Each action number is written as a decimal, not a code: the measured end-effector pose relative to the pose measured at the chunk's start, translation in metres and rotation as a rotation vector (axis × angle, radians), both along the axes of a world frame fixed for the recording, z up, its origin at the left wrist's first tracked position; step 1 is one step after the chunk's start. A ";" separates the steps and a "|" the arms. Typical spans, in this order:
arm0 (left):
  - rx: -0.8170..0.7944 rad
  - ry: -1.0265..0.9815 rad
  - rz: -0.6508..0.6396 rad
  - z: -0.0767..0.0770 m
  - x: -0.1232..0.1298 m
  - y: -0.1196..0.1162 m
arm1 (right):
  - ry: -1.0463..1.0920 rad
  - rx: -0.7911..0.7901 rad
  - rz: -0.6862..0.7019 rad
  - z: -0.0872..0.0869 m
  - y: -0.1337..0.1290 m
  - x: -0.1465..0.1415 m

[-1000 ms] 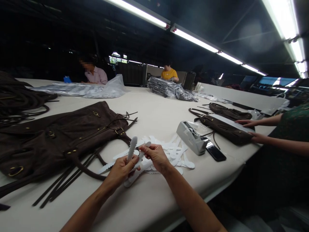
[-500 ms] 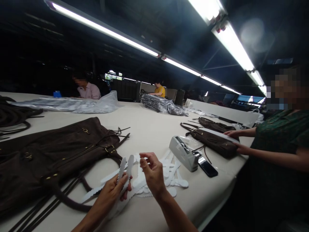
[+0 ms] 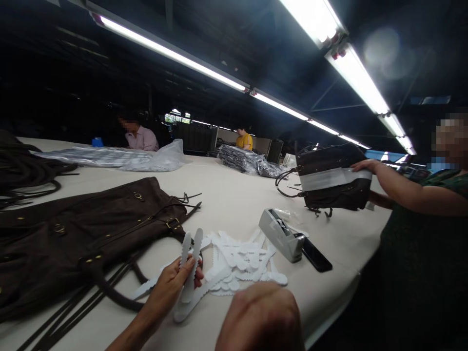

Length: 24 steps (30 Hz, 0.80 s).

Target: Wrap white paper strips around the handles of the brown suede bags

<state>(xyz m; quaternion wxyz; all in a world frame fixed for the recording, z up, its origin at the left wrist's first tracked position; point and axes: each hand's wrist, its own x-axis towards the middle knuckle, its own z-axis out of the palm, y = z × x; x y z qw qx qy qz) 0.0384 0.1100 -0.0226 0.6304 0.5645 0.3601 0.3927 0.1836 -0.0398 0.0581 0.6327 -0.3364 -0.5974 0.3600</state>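
Between thumb and fingers, the left hand (image 3: 174,280) holds at least two white toothed strips (image 3: 196,244), long axis steeply upward. I see the loose pile (image 3: 237,261) just right of this grip. The right hand (image 3: 261,319) is blurred near the camera; I cannot tell whether it holds something.

White notch-edged strips (image 3: 197,243) slant upward between fingers (image 3: 199,276).

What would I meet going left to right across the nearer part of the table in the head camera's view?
Large dark brown bag, left hand, pile of white strips, tape dispenser, black phone.
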 end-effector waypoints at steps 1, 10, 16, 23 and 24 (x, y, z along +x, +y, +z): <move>0.001 0.002 0.008 0.001 0.000 0.000 | 0.031 -0.016 -0.027 0.002 0.015 0.002; 0.175 0.111 0.032 -0.009 0.000 0.006 | 0.050 -0.249 0.004 -0.050 0.141 0.019; 0.266 0.269 0.036 -0.012 0.002 0.004 | 0.198 -0.303 0.039 -0.064 0.136 0.013; 0.239 0.298 -0.024 -0.004 0.005 -0.002 | 0.434 -0.508 -0.014 -0.069 0.138 0.012; 0.244 0.302 -0.023 -0.003 0.005 -0.003 | 0.441 -0.539 -0.004 -0.071 0.139 0.011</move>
